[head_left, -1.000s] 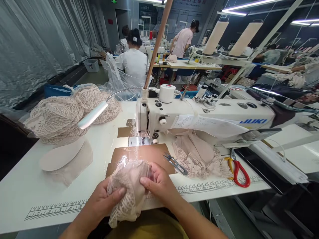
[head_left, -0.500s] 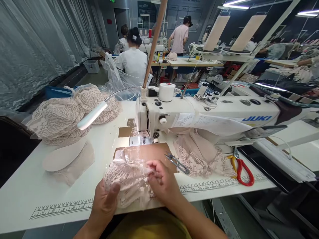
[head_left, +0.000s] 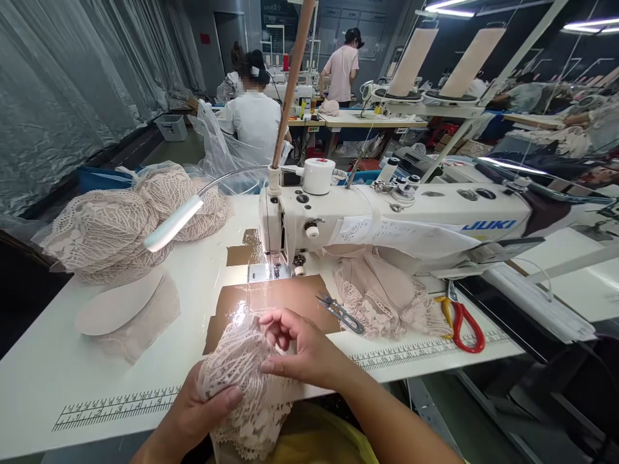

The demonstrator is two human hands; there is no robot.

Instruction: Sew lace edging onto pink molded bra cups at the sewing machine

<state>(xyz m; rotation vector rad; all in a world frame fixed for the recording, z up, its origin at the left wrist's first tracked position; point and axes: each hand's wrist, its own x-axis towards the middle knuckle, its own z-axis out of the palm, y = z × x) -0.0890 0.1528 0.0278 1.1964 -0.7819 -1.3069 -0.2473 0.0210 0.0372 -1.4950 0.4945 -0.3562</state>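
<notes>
A pale pink lace piece point(head_left: 246, 380), shaped like a bra cup, hangs over the table's front edge. My left hand point(head_left: 196, 409) is closed on its left side, thumb lying over the lace. At its upper right, my right hand point(head_left: 302, 351) touches the lace with bent fingers, the thumb held apart from them. Brown board point(head_left: 271, 296) lies behind the lace, in front of the sewing machine's needle area point(head_left: 271, 270). Thread snips point(head_left: 341, 312) rest at the board's right edge, open-bladed.
Bundled lace cups point(head_left: 106, 225) sit at left, with a smooth cup pad point(head_left: 120, 303) nearer. More lace fabric point(head_left: 382, 290) lies under the machine arm point(head_left: 411, 212), beside red-handled scissors point(head_left: 469, 328). A lamp point(head_left: 174, 222) overhangs the left side. Co-workers sit and stand behind.
The lace piece has been turned and brought toward me, now drooping over the edge. My right hand's thumb has parted from its fingers, and the hand has moved slightly left.
</notes>
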